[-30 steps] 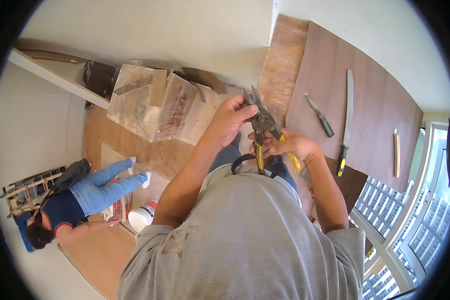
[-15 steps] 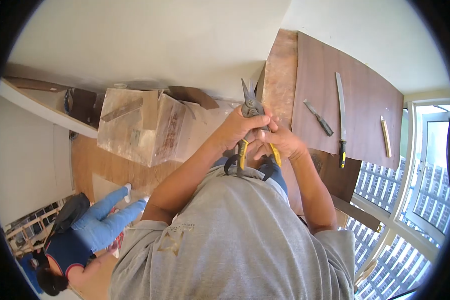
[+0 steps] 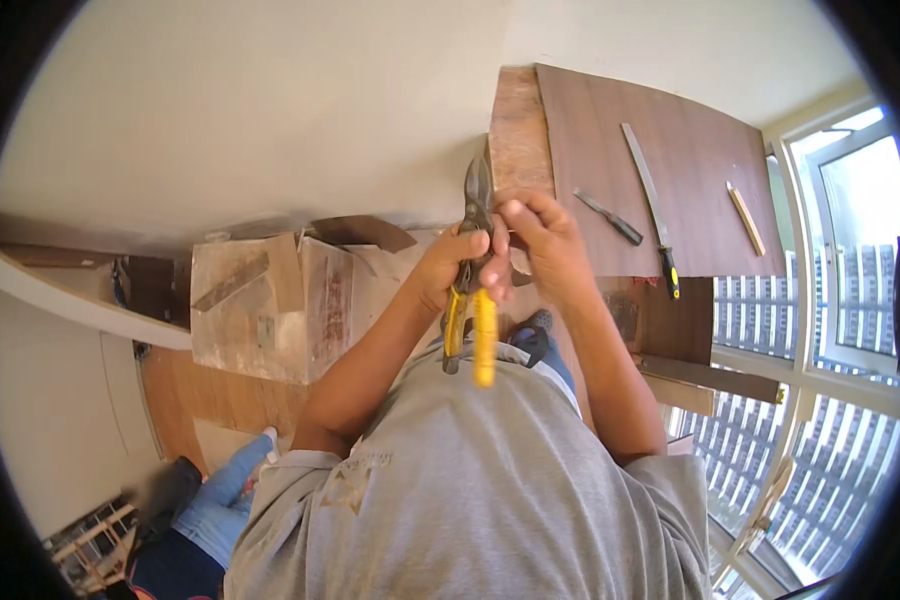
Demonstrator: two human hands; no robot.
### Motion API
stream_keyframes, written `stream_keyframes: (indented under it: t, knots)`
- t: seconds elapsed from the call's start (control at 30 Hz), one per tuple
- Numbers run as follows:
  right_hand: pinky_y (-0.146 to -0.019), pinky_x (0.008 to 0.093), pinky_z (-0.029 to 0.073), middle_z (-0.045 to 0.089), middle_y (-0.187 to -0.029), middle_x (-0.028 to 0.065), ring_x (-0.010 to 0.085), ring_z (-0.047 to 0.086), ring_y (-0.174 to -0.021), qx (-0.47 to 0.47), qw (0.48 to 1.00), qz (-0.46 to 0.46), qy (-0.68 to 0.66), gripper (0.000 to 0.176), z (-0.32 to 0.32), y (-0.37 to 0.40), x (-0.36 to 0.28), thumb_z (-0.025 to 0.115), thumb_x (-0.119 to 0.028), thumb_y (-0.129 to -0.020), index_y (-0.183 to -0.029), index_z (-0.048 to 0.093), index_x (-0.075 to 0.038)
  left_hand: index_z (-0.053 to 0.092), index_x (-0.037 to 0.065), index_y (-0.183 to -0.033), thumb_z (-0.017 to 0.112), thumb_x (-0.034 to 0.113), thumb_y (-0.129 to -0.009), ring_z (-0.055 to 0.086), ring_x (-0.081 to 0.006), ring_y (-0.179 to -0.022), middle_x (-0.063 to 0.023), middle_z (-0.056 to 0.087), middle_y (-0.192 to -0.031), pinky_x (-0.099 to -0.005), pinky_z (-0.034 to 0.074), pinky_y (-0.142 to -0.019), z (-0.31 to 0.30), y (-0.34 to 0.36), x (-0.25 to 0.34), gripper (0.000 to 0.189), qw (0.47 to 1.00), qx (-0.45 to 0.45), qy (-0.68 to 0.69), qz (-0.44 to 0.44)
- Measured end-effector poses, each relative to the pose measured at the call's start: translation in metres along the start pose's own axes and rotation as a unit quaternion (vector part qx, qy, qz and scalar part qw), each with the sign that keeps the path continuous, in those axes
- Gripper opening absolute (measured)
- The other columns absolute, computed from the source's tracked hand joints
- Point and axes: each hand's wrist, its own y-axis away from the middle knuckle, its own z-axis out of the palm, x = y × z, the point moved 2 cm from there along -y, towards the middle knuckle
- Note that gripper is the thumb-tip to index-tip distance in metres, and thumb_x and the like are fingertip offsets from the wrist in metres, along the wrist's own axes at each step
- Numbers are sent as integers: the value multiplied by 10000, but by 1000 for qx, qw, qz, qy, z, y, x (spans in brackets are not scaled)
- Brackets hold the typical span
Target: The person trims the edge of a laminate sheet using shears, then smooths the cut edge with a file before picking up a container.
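Observation:
Snips with yellow-and-black handles [image 3: 484,335] are in my left hand [image 3: 448,262], gripped around the pivot, thumb across it. Their grey blades point up and lie together, away from my body, while the handles hang toward my shirt. Close on the right side of the blades is my right hand [image 3: 555,245], its thumb and forefinger pinched together. Anything between those fingertips is too small to make out. On the brown wood sheet [image 3: 590,130] to the right lie a chisel-like tool [image 3: 610,217], a long flat blade with a black-and-yellow handle [image 3: 652,195], and a pencil-like wooden stick [image 3: 746,218].
A worn, whitish box [image 3: 255,330] with loose board pieces on it stands at left. A curved dark offcut [image 3: 363,233] leans by the wall. Another person [image 3: 215,515] is at lower left. Windows [image 3: 860,250] line the right side, near a dark board [image 3: 710,378].
The snips' blades have come together and their handles have swung closer. My right hand has shifted up beside the blades. My view has turned slightly, and the other person shows lower in it.

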Motion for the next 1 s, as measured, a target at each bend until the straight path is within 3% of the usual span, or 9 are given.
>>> stream_keyframes:
  t: [0.07,0.2,0.27,0.57,0.63,0.7,0.8,0.87,1.0]
  knots:
    - [-751,275,525,692,-847,31,113,639,-795,-50,993,48,-95,178,4,-3,10,673,-154,-1033,-1124,687,-1,627,76,-915,726,308,-976,643,-235,-555,-54,595,-601,-402,567,-614,0,1,-3,260,1000,-6,-22,-13]
    - [-760,291,527,690,-816,29,114,637,-768,-43,993,60,-97,143,10,3,5,693,-135,-1016,-1090,687,-13,635,73,-899,754,378,-955,638,-248,-514,-65,596,-575,-412,562,-597,-7,8,-4,332,998,-42,-48,-28]
    - [-788,305,526,694,-807,47,124,647,-743,-114,984,88,-101,122,2,1,12,706,-120,-1003,-1058,680,-15,635,74,-897,767,398,-944,639,-249,-514,-66,598,-576,-412,562,-597,-9,9,-5,353,994,-75,-62,-44]
    - [-858,329,518,703,-776,90,183,682,-760,-73,983,129,-109,151,3,27,-8,712,-114,-988,-1082,664,-5,664,25,-955,820,433,-889,712,-289,-620,-117,669,-656,-419,613,-688,0,14,-2,441,986,-101,-105,-78]
    - [-754,333,563,699,-734,112,226,706,-687,-9,984,128,-125,153,1,32,-10,699,-125,-997,-1071,652,-1,667,1,-973,865,463,-831,730,-303,-656,-145,684,-683,-424,627,-718,9,15,3,523,978,-94,-144,-115]
    - [-569,341,584,694,-702,127,248,702,-566,-197,941,142,-235,168,2,38,-15,672,-149,-1015,-1071,626,3,669,-6,-968,883,477,-802,736,-312,-670,-152,692,-695,-427,630,-715,22,19,0,555,983,-67,-121,-121]
    - [-431,375,560,687,-680,128,250,668,-462,-159,957,131,-205,191,9,40,-1,646,-171,-1031,-1084,601,7,673,-18,-963,908,493,-757,747,-331,-702,-172,711,-735,-432,635,-724,28,30,-1,599,984,-22,-117,-133]
    - [-441,369,564,689,-690,123,235,674,-475,-149,959,137,-196,199,13,46,-5,641,-176,-1035,-1096,603,9,679,-32,-943,903,425,-762,758,-353,-749,-205,738,-816,-432,640,-751,21,33,0,540,981,-28,-107,-160]
    - [-509,293,563,695,-761,88,190,685,-527,-94,977,106,-160,177,19,45,-14,655,-163,-1028,-1077,644,7,674,-14,-892,911,392,-784,734,-385,-704,-219,724,-770,-473,633,-685,24,26,17,483,963,10,-179,-202]
